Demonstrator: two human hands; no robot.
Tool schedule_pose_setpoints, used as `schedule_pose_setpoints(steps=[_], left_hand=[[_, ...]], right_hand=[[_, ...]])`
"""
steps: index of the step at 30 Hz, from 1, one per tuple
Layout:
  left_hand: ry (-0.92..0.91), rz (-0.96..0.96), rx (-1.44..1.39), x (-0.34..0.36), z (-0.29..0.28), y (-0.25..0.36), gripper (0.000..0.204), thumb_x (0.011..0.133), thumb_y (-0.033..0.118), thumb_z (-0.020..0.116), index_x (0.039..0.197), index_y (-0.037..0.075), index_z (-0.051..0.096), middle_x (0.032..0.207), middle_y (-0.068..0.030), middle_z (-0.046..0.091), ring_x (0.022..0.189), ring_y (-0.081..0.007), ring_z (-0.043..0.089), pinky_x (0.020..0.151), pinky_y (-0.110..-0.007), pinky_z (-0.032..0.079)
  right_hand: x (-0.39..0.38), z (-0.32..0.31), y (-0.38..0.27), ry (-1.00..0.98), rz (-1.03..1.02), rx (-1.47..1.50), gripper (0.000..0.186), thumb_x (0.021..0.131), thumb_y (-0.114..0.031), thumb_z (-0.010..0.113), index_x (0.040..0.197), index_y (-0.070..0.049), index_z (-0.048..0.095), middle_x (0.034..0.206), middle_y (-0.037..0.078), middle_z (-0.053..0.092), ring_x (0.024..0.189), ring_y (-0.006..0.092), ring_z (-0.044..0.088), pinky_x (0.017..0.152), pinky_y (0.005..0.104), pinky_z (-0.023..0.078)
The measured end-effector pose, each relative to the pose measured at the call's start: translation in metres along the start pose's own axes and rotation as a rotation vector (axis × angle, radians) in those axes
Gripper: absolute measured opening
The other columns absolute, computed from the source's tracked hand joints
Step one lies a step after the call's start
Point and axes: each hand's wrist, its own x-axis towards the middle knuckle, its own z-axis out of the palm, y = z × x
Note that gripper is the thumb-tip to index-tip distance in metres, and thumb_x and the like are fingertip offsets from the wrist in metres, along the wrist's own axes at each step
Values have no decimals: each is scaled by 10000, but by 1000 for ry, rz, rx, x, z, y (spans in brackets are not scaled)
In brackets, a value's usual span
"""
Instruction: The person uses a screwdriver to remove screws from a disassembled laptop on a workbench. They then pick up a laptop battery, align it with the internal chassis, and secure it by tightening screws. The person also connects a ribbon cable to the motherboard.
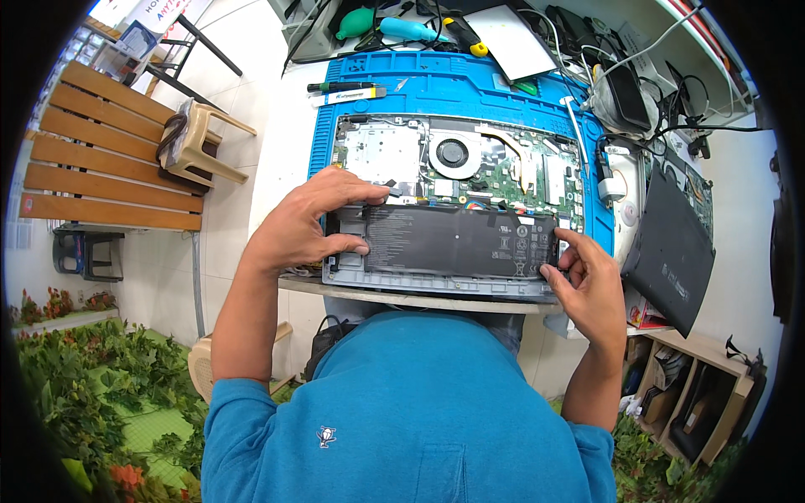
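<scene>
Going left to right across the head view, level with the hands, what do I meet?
Slatted wooden bench, left hand, black laptop battery, right hand, dark flat panel.

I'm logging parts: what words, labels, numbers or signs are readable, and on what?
Wording isn't copied.
Black battery: fine white rows, too small; white symbols at right.
Dark panel at right: pale lettering, blurred.
White sign, upper left: large lettering, cut off.
Slim packet: print too small.

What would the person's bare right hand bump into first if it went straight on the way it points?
Most likely the right end of the flat, black, rectangular battery. The right hand points leftward, its fingertips seemingly at that edge; whether they touch is unclear.
</scene>
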Motion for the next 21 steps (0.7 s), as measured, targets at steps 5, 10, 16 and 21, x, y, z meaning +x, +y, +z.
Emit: schedule_pose_setpoints(steps=[5, 10, 16, 21], left_hand=[[-35, -32, 50, 1, -3, 7, 776, 720, 213, 1016, 1449, 137, 763, 1248, -72, 797, 1179, -295, 702, 1087, -429, 546], [-80, -46, 88, 3, -7, 12, 813, 744, 197, 1007, 1505, 143, 726, 1245, -67, 799, 1141, -287, 703, 1045, -424, 563], [33, -134, 60, -1, -8, 27, 847, 735, 208, 1025, 1516, 123, 709, 1247, -83, 769, 1084, -258, 705, 949, -389, 584], [147, -214, 173, -19, -2, 27, 802, 682, 314, 1072, 1396, 98, 780, 1195, -110, 733, 1051, -273, 720, 901, -387, 606]], right_hand=[[-2, 2, 0, 13, -13, -12, 543, 869, -32, 893, 1380, 16, 719, 890, 66, 615, 645, 124, 456, 590, 306, 418], [-1, 0, -1, -2, 3, -21, 550, 862, -40, 893, 1381, 14, 717, 888, 71, 618, 661, 145, 479, 608, 315, 433], [4, -7, -14, -7, -123, -160, 611, 824, -46, 889, 1401, 5, 695, 1074, 152, 669, 916, 304, 653, 820, 412, 550], [9, -7, -13, -18, -312, -251, 692, 782, -88, 920, 1425, 5, 680, 1376, 192, 654, 1215, 403, 633, 1049, 489, 538]])
